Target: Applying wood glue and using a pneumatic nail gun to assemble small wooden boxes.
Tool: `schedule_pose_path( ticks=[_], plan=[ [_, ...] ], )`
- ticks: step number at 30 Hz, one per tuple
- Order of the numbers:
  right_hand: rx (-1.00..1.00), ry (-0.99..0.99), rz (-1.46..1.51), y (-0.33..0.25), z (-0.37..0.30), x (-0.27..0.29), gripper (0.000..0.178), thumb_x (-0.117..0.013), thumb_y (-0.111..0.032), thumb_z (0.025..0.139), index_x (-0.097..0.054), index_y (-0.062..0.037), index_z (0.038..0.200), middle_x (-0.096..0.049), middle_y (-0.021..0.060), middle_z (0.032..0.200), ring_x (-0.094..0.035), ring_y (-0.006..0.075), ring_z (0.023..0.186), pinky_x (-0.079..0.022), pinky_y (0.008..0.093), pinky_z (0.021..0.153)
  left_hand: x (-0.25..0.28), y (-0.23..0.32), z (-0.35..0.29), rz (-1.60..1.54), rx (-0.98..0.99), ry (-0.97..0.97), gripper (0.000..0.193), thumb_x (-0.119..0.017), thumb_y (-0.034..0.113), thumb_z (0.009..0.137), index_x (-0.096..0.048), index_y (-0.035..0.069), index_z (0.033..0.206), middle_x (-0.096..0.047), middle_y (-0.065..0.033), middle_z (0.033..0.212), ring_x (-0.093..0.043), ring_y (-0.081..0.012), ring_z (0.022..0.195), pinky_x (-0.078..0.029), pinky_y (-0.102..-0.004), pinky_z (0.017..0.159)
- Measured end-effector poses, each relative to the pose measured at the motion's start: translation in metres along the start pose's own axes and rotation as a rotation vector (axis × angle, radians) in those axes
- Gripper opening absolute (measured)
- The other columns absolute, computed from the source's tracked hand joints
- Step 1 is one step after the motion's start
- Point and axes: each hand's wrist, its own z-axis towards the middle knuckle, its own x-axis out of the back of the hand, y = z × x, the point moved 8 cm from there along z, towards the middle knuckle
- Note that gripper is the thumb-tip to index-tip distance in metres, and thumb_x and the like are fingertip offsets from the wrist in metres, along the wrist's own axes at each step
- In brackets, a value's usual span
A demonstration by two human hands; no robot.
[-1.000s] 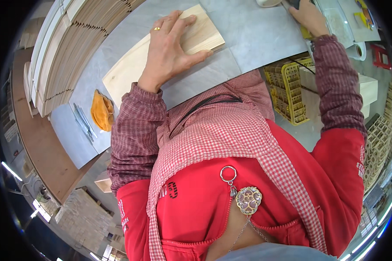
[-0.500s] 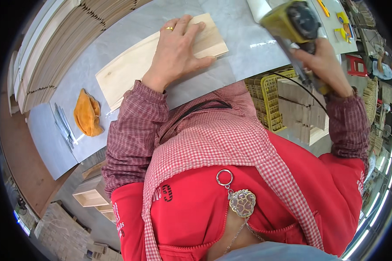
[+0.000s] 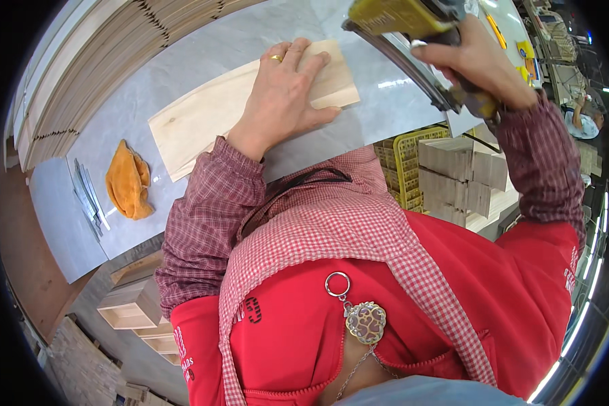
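My left hand lies spread on a pale wooden board, fingers toward its far right end and thumb out to the right. The board rests flat on the grey tabletop. Held in the air at the upper right, my right hand is wrapped round the handle of a yellow and black nail gun. Its nose points left, above the table just right of the board's far end. The gun's top is cut off by the picture's edge.
Stacked wooden panels line the table's far left. An orange cloth and thin metal strips lie at its left end. Below the table edge stand a yellow crate and wooden pieces. Wooden boxes sit at lower left.
My right hand has brought the nail gun up and to the left, closer to the board, and turned its nose leftward. My left hand stays spread on the board.
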Motion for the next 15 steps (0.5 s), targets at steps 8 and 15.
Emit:
schedule_pose_path(
  ticks=[8,15],
  plan=[
    [-0.106,-0.114,-0.021,0.006,0.024,-0.012,0.049,-0.072,-0.014,0.071,-0.054,0.0048,0.113,-0.062,0.0082,0.072,-0.052,0.0113,0.053,-0.042,0.0219,0.047,-0.002,0.0,0.001,-0.004,0.033,-0.019,0.073,-0.078,0.04,0.062,-0.055,0.009,0.124,-0.044,-0.0161,0.134,-0.042,-0.0345,0.118,-0.034,-0.0415,0.102],
    [0.044,-0.054,-0.025,0.0,0.007,0.0,0.038,-0.071,-0.015,0.073,-0.057,0.0025,0.104,-0.059,0.0055,0.067,-0.048,0.0095,0.046,-0.037,0.0204,0.043,-0.003,-0.002,0.001,-0.012,0.052,-0.035,0.073,-0.078,0.04,0.062,-0.056,0.01,0.124,-0.044,-0.0155,0.134,-0.042,-0.0337,0.118,-0.035,-0.0411,0.101]
  ],
)
